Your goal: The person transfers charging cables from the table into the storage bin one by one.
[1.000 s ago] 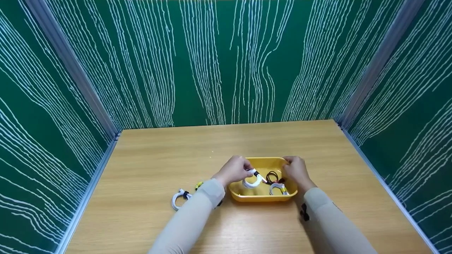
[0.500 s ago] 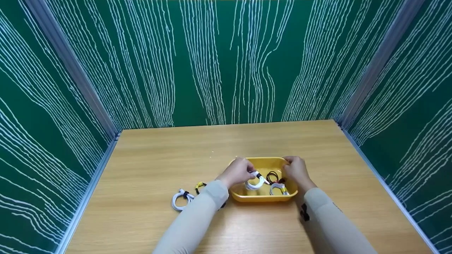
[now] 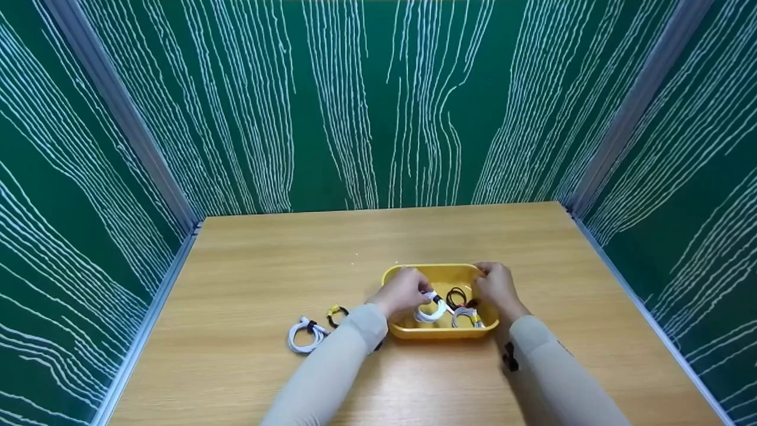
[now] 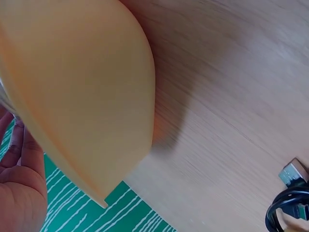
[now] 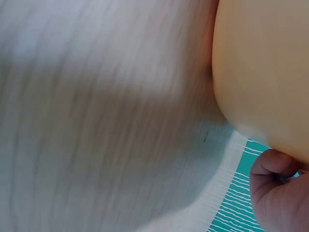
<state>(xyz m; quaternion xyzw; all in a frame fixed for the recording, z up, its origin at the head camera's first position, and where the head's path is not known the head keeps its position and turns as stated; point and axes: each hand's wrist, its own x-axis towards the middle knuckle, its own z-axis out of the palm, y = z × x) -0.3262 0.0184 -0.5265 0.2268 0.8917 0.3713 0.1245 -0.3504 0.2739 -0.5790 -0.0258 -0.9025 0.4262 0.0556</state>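
In the head view, my left hand (image 3: 405,291) reaches over the left rim of a yellow plastic bin (image 3: 443,334). Thumb and fingers pinch a coiled white cable (image 3: 427,318) by its black strap, low inside the bin. To the right of that coil lie a black cable coil (image 3: 449,297) and a light grey cable (image 3: 475,319) bound with a yellow tie. My right hand (image 3: 495,287) grips the bin's right rim near the far corner; the right wrist view shows the thumb (image 5: 275,162) against the outer wall.
Left of the bin, on the wooden table (image 3: 284,254), lie a coiled white cable (image 3: 291,339) with a black strap and a black cable with a yellow tie (image 3: 336,309). A black cable's USB plug (image 4: 292,172) shows in the left wrist view. Green white-lined walls (image 3: 408,118) surround the table.
My left hand has moved slightly right and lower with the white cable, bringing it closer to the other coils. The bin and right hand have stayed put.
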